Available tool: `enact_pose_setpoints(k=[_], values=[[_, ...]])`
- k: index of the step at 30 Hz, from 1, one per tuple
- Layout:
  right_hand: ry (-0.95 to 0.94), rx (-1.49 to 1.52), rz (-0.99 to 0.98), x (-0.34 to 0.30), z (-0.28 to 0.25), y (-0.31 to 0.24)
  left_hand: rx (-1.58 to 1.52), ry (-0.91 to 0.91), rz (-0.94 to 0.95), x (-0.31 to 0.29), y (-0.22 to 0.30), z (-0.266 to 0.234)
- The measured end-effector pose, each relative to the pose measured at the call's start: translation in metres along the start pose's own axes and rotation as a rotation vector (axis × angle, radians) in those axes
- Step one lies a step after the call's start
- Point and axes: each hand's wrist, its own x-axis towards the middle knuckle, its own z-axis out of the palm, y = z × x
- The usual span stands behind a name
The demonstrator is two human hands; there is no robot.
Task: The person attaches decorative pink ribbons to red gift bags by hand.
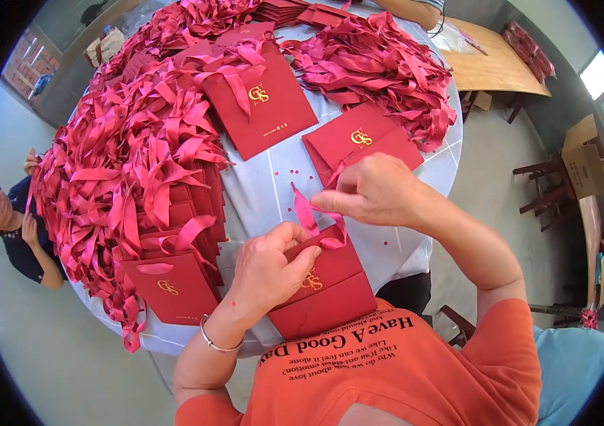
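A red paper gift bag (344,287) with a gold emblem rests at the table's near edge, against my orange shirt. My left hand (268,266) is closed on the bag's top edge, thumb on the front, with the fingertips partly hidden behind it. Above the bag's mouth my right hand (378,193) pinches a pink ribbon (304,211), whose loose end sticks up to the left. The ribbon loops down to the bag's top edge. Just beyond my right hand lies another red gift bag (362,138). A larger flat one (266,106) lies farther back.
Finished-looking rows of red bags with a mound of pink ribbons (138,156) fill the table's left. A loose ribbon heap (380,71) covers the far right. Small red dots scatter over the white tablecloth (266,192). One person (21,227) is at the left; another's arm (412,11) shows at the far side.
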Motion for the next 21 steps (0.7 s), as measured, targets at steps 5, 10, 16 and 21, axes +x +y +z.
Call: enact_pose_setpoints(k=[5, 10, 16, 21], values=[[-0.167, 0.304, 0.027, -0.001, 0.03, 0.013, -0.014, -0.005, 0.001, 0.002, 0.001, 0.001], [0.002, 0.968, 0.196, -0.017, 0.028, 0.006, 0.019, 0.003, 0.003, 0.003, 0.0, 0.001], [-0.073, 1.432, -0.142, -0.024, 0.023, -0.005, -0.068, -0.03, -0.045, 0.004, -0.003, 0.0], [-0.137, 1.519, -0.164, -0.013, 0.014, -0.024, 0.022, -0.037, 0.01, 0.004, 0.0, -0.002]])
